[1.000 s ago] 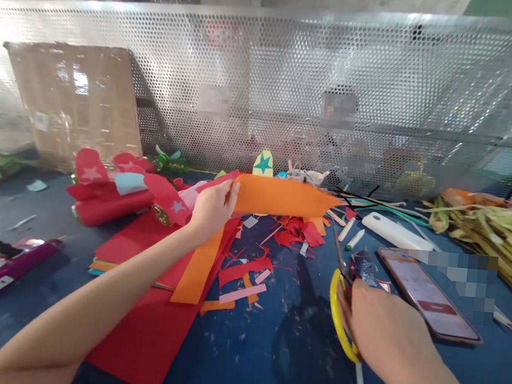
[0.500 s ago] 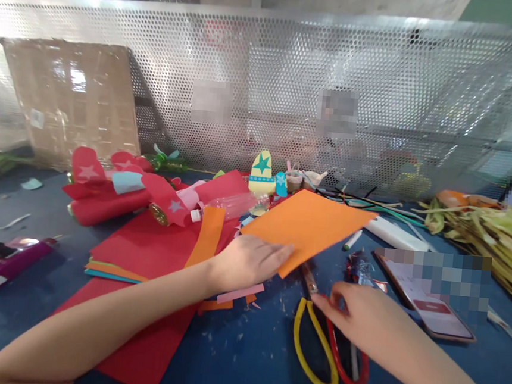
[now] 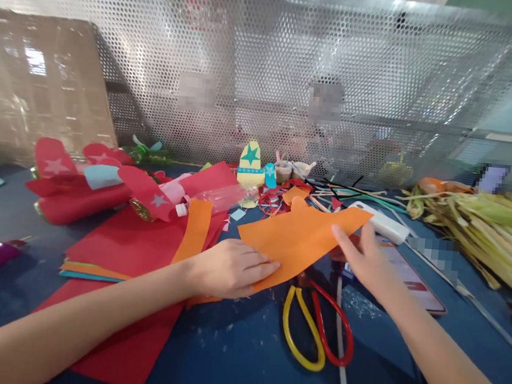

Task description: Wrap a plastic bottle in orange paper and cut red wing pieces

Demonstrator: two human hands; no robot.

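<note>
A sheet of orange paper (image 3: 296,240) is held up between my two hands, tilted above the blue table. My left hand (image 3: 231,267) grips its lower left edge, fingers on top. At its right corner, my right hand (image 3: 365,249) pinches the paper between thumb and fingers. Just below the sheet lie scissors (image 3: 316,329) with one yellow and one red handle; the paper hides their blades. Under my left forearm are sheets of red paper (image 3: 130,241) and an orange paper strip (image 3: 194,228).
A red paper airplane model (image 3: 80,194) and a clear plastic bottle (image 3: 214,200) lie left of centre. Paper scraps (image 3: 273,196) are heaped behind the sheet. A phone (image 3: 414,277), a white glue gun (image 3: 383,224) and dried husks (image 3: 471,235) lie right. A perforated metal panel (image 3: 272,56) stands behind.
My right hand has left the scissors and moved up to the orange paper's right corner. The sheet now tilts differently, and the scissors lie on the table. The camera view has shifted somewhat.
</note>
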